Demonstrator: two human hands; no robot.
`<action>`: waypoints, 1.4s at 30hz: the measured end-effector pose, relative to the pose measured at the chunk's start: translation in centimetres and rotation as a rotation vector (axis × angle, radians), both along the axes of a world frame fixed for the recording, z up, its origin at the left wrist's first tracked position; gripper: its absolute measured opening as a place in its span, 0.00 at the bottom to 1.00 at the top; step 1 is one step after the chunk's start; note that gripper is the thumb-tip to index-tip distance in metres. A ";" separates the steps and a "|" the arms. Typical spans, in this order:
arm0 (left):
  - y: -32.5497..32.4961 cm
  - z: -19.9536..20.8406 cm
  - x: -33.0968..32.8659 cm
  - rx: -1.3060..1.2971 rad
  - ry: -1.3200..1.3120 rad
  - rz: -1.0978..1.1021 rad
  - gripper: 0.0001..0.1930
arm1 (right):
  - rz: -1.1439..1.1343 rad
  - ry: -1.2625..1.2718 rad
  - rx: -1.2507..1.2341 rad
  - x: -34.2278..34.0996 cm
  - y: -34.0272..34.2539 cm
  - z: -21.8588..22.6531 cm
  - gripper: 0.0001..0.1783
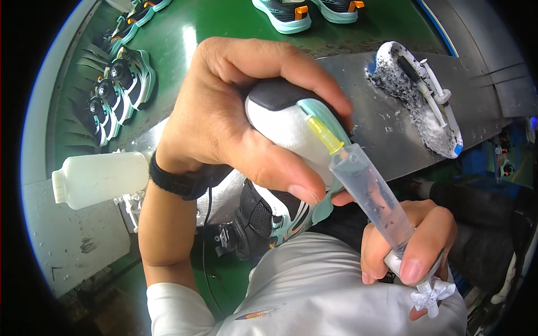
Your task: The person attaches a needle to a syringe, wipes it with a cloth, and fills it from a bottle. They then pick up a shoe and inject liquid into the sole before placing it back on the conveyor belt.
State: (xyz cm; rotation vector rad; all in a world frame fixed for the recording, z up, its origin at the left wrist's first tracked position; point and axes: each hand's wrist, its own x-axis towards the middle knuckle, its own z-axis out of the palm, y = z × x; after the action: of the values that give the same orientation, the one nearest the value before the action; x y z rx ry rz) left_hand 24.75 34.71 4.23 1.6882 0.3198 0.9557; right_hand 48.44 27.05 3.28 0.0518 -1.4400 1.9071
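The left hand (224,117) has a firm grip wrapped over the toe end of a white, black and mint shoe (280,140), holding it up close in front of the chest, while the right hand (409,246) is clenched round the barrel of a clear syringe (372,196) with its yellow needle tip (324,134) touching the seam where the mint sole edge meets the white upper. To my eye the work here is fine dosing along that seam, and doing it well calls for the shoe held dead steady, the tip kept right on the join, and slow, even pressure so nothing smears onto the white fabric. The syringe barrel looks mostly full of clear liquid with dark specks or bubbles in it. On the grey worktop (381,101), well apart to the right, a crusted white tray (443,134) holds more syringes (434,89) lying in dried residue. To the left a white plastic bottle (101,179) lies on its side, capped, contents not visible. More shoes (120,89) sit in a row on the green belt (185,33) beyond.
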 end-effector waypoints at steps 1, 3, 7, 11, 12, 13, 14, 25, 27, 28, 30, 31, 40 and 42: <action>0.0 0.0 0.1 0.004 0.010 0.002 0.35 | 0.013 0.000 0.019 0.0 0.1 0.0 0.29; 0.1 0.1 0.2 0.008 0.009 0.000 0.35 | 0.024 -0.001 0.036 0.2 0.1 0.1 0.29; -0.1 -0.3 0.2 0.027 0.008 0.005 0.35 | -0.007 -0.026 -0.018 0.5 -0.9 -0.4 0.29; 0.3 -0.7 0.2 0.068 0.016 -0.003 0.35 | -0.045 -0.045 -0.081 0.9 -1.8 -1.4 0.29; 0.4 -0.7 0.3 0.099 0.017 -0.012 0.36 | -0.049 -0.042 -0.089 0.9 -1.8 -1.6 0.29; 0.3 -0.9 0.4 0.129 0.020 -0.014 0.36 | -0.062 -0.036 -0.081 0.9 -1.9 -1.8 0.29; 1.0 -2.8 0.4 0.160 -0.138 -0.069 0.36 | -0.075 -0.029 -0.075 0.9 -2.0 -2.0 0.29; 2.8 -6.3 -2.8 0.089 -0.082 -0.028 0.41 | -0.016 0.103 -0.336 1.0 -3.2 -6.9 0.29; 2.5 -6.8 -3.6 0.005 -0.075 0.008 0.43 | -0.012 0.138 -0.359 0.9 -3.1 -7.7 0.29; 2.4 -7.1 -3.6 -0.052 -0.086 0.068 0.43 | 0.019 0.112 -0.387 1.1 -3.0 -7.9 0.29; 1.9 -7.5 -4.1 -0.163 -0.047 0.183 0.42 | 0.052 0.094 -0.424 1.5 -2.5 -8.3 0.30; 2.1 -7.8 -4.0 -0.171 -0.041 0.180 0.42 | 0.078 0.045 -0.384 1.7 -2.0 -8.4 0.30; 2.4 -8.3 -4.4 -0.310 -0.131 0.226 0.39 | 0.079 0.092 -0.373 1.2 -1.7 -9.7 0.33; 2.5 -8.3 -4.2 -0.311 -0.126 0.228 0.39 | 0.076 0.099 -0.379 1.2 -1.6 -9.4 0.34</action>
State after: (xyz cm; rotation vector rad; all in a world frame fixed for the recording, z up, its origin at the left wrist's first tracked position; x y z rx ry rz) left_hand 20.51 37.18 -4.08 1.3211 0.5564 1.1117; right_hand 49.65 25.42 -6.16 0.0217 -1.0053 2.1778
